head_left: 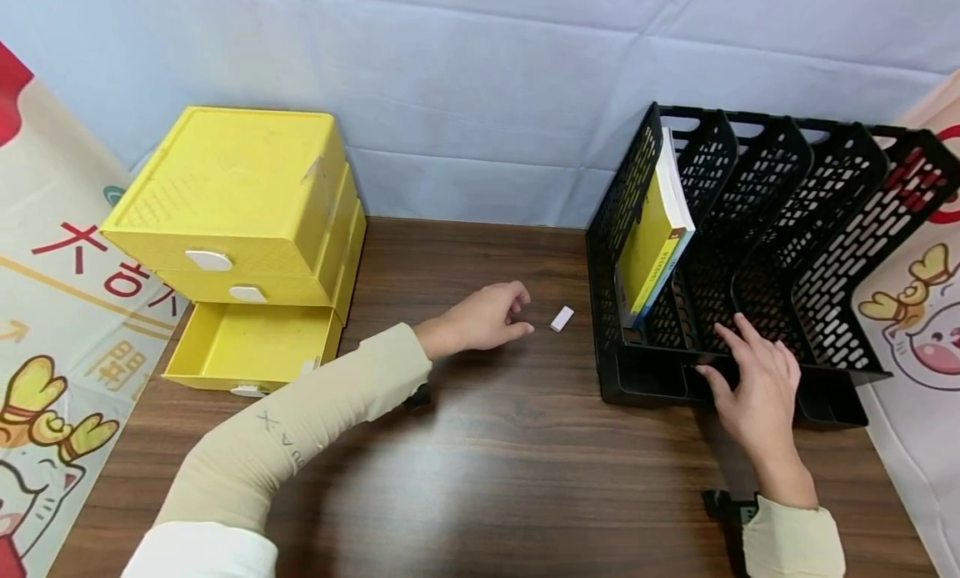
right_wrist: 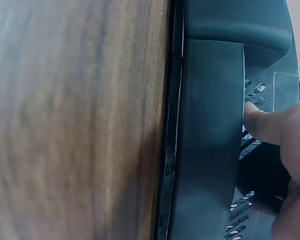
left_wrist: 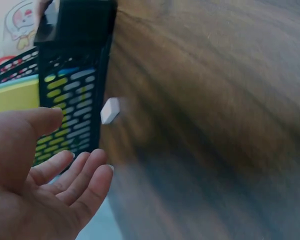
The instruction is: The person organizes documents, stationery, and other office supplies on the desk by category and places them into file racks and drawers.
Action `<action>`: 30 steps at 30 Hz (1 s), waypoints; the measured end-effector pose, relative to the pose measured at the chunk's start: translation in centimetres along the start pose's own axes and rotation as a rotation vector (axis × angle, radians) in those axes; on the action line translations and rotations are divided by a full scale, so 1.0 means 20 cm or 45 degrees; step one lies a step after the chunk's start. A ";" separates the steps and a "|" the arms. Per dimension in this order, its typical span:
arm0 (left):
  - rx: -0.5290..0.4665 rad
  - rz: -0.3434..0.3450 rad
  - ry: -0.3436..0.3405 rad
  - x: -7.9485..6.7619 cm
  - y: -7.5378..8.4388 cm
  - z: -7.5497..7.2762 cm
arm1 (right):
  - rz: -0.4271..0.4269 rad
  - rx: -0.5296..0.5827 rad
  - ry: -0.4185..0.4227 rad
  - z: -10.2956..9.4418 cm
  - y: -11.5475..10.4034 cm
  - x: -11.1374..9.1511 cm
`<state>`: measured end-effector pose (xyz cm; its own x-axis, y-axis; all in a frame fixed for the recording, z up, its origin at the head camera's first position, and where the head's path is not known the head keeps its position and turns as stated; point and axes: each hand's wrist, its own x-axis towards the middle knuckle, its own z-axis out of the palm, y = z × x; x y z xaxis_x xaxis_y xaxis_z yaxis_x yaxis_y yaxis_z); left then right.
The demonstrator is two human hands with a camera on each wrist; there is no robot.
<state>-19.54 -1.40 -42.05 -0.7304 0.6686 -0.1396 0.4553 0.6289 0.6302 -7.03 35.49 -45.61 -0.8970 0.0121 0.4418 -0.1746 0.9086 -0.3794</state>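
A small white block (head_left: pixel 562 319), like an eraser, lies on the wooden table. Just left of it, my left hand (head_left: pixel 487 315) hovers with loosely bent fingers and nothing in them. In the left wrist view its palm shows, with thumb and fingers apart. My right hand (head_left: pixel 761 386) rests at the front of a black mesh file rack (head_left: pixel 622 382). Its thumb (right_wrist: pixel 260 122) touches the edge of the front tray, while the other fingers reach past it, spread, toward the slots. Books with yellow and blue covers (head_left: pixel 654 240) stand in the leftmost slot.
On the left stands a yellow drawer unit (head_left: pixel 232 173), its bottom drawer (head_left: pixel 255 340) pulled out. A pale cloth (head_left: pixel 480 103) hangs behind the table, and printed cartoon sheets (head_left: pixel 67 328) flank both sides.
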 end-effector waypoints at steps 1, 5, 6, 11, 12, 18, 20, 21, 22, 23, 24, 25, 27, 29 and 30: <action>0.005 -0.003 -0.004 0.02 0.00 0.02 | 0.001 0.001 -0.002 0.00 0.00 0.00; 0.012 -0.022 -0.006 0.09 0.01 0.08 | 0.010 0.002 -0.007 0.00 0.00 0.01; 0.007 -0.032 -0.003 0.11 0.01 0.10 | 0.012 0.001 -0.009 0.00 0.00 0.01; -0.016 -0.106 -0.008 0.20 0.02 0.17 | 0.016 -0.002 -0.016 0.00 0.00 0.01; -0.013 -0.125 -0.010 0.21 0.02 0.18 | 0.015 -0.001 -0.016 0.00 0.00 0.01; 0.032 -0.219 0.025 0.29 0.04 0.25 | 0.008 0.002 -0.012 0.00 0.00 0.02; 0.031 -0.240 0.043 0.30 0.05 0.26 | 0.009 0.002 -0.012 0.00 0.00 0.01; 0.028 -0.246 0.045 0.31 0.05 0.26 | 0.010 0.002 -0.012 0.00 0.00 0.01; 0.026 -0.253 0.044 0.32 0.06 0.27 | 0.011 0.003 -0.011 0.00 0.00 0.01; 0.026 -0.258 0.042 0.32 0.07 0.27 | 0.011 0.003 -0.011 0.00 0.00 0.01; 0.025 -0.263 0.041 0.32 0.07 0.28 | 0.012 0.005 -0.011 0.00 0.00 0.01; 0.030 -0.266 0.041 0.33 0.08 0.28 | 0.012 0.006 -0.012 0.00 0.00 0.01; 0.051 -0.267 0.044 0.33 0.08 0.30 | 0.012 0.010 -0.009 0.00 0.00 0.01; 0.072 -0.260 0.058 0.34 0.09 0.31 | 0.014 0.011 -0.008 0.00 0.00 0.01; 0.080 -0.256 0.064 0.34 0.09 0.32 | 0.015 0.010 -0.009 0.00 0.00 0.01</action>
<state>-20.41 6.80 -46.73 -0.8333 0.5079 -0.2184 0.3277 0.7719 0.5447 -7.17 35.47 -45.61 -0.9018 0.0198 0.4318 -0.1674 0.9049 -0.3912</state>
